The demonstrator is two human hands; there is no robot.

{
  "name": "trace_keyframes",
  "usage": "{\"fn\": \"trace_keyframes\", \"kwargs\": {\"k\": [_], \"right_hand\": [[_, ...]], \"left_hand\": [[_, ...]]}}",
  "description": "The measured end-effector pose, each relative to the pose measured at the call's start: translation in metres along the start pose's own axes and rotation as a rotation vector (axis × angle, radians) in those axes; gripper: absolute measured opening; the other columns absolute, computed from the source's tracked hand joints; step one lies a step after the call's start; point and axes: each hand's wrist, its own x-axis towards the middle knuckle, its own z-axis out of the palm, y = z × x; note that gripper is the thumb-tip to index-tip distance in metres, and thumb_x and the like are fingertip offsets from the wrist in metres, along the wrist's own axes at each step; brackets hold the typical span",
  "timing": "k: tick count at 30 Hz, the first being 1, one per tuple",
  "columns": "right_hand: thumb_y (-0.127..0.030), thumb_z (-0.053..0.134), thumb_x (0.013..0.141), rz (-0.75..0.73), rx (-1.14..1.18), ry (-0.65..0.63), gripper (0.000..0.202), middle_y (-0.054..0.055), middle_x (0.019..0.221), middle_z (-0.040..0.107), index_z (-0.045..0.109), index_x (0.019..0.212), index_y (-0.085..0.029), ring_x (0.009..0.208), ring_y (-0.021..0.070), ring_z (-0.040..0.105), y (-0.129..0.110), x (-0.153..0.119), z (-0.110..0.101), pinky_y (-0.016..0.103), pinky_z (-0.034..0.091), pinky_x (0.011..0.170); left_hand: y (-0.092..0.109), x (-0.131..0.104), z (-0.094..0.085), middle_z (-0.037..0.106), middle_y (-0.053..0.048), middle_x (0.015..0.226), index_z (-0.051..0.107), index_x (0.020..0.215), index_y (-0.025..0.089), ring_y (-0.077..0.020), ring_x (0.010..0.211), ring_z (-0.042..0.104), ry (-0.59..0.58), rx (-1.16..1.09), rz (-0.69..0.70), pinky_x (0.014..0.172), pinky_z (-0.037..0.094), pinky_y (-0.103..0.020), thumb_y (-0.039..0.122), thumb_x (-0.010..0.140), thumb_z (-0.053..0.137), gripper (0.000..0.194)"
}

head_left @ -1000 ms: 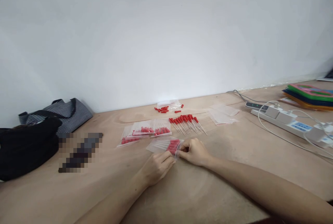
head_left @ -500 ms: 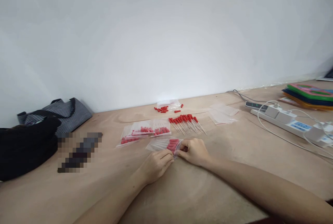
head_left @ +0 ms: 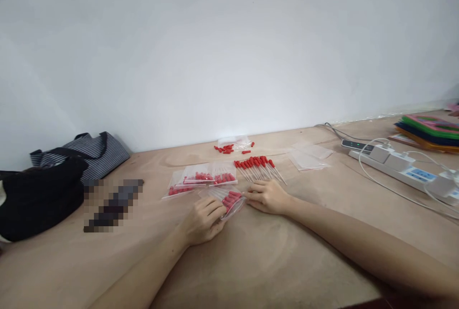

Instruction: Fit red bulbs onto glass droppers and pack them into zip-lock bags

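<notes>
A clear plastic bag with several red-bulbed droppers inside lies tilted on the table between my hands. My left hand grips its lower left side, fingers bent over the plastic. At the bag's right corner, the closed fingers of my right hand touch the edge. Filled bags overlap just behind my left hand. Behind my right hand, loose droppers lie in a row, red bulbs pointing to the wall.
Flat clear bags lie at the right back. Loose red bulbs sit near the wall by another bag. A power strip with cables, coloured sheets, a striped bag and a black bag flank the work area.
The bag has turned and shifted slightly left with my left hand. My right hand has moved a little up, its fingers flatter at the bag's corner. The view has shifted slightly.
</notes>
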Motion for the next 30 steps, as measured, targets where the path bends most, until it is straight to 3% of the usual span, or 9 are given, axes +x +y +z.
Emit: {"fn": "trace_keyframes", "kwargs": {"k": [5,11,18,25,30], "right_hand": [[-0.021,0.042,0.085,-0.168,-0.149,0.098,0.020,0.000,0.061,0.056,0.061,0.080,-0.017,0.057,0.0102,0.046,0.002,0.007,0.010,0.025,0.022,0.049],[-0.017,0.042,0.083,-0.261,-0.182,0.147,0.022,0.000,0.059,0.054,0.057,0.067,-0.015,0.055,0.0096,0.043,0.001,-0.006,0.000,0.026,0.023,0.051],[-0.021,0.046,0.083,-0.165,-0.219,0.176,0.017,-0.002,0.060,0.056,0.058,0.073,-0.016,0.055,0.0096,0.044,-0.002,-0.006,0.000,0.026,0.022,0.051],[-0.018,0.045,0.083,-0.165,-0.239,0.141,0.017,-0.001,0.058,0.055,0.058,0.073,-0.016,0.052,0.0089,0.043,-0.002,-0.002,0.005,0.027,0.019,0.050],[-0.016,0.044,0.082,-0.164,-0.227,0.173,0.020,-0.002,0.056,0.052,0.056,0.066,-0.015,0.050,0.0081,0.041,-0.002,-0.002,0.005,0.026,0.020,0.051]], "left_hand": [[-0.002,-0.002,0.006,0.061,-0.001,0.069,0.055,0.072,0.016,-0.0130,0.061,0.054,0.000,0.133,0.084,0.055,0.040,-0.023,0.014,0.083,0.044,0.016],[-0.005,0.002,0.014,0.054,-0.001,0.057,0.050,0.063,0.015,-0.0130,0.051,0.049,-0.018,0.285,0.092,0.053,0.040,-0.025,0.014,0.087,0.036,0.028],[-0.004,0.001,0.014,0.061,-0.004,0.074,0.051,0.071,0.014,-0.0144,0.068,0.057,-0.032,0.220,0.135,0.061,0.043,-0.024,0.014,0.091,0.027,0.030],[-0.004,0.002,0.010,0.053,-0.001,0.053,0.048,0.064,0.016,-0.0126,0.047,0.049,-0.031,0.267,0.055,0.045,0.037,-0.023,0.016,0.088,0.027,0.032],[-0.003,0.006,0.009,0.061,-0.003,0.068,0.054,0.075,0.015,-0.0135,0.061,0.055,0.037,0.195,0.109,0.058,0.042,-0.025,0.013,0.086,0.035,0.022]]}}
